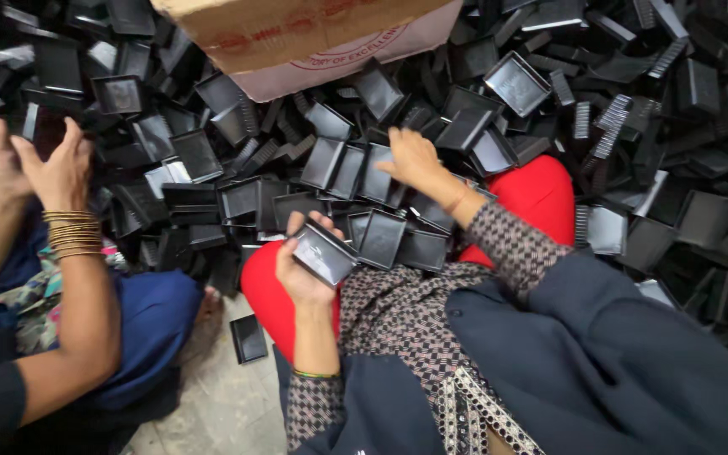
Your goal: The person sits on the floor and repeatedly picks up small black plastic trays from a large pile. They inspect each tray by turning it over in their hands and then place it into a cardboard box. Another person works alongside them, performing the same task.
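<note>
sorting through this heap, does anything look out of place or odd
One black tray lies alone on the tiled floor, apart from the heap. A cardboard box sits tilted on the pile. Left hand holds a tray; right hand rests on the heap.

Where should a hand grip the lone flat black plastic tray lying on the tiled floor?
Probably by its two long edges, coming from straight above: the flat black plastic tray lies flat and alone on the tiled floor, so its rim is exposed all round, free of the pile.

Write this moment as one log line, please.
left hand: holds black tray | right hand: on tray pile | co-worker hands: raised at left | box: on pile
</note>
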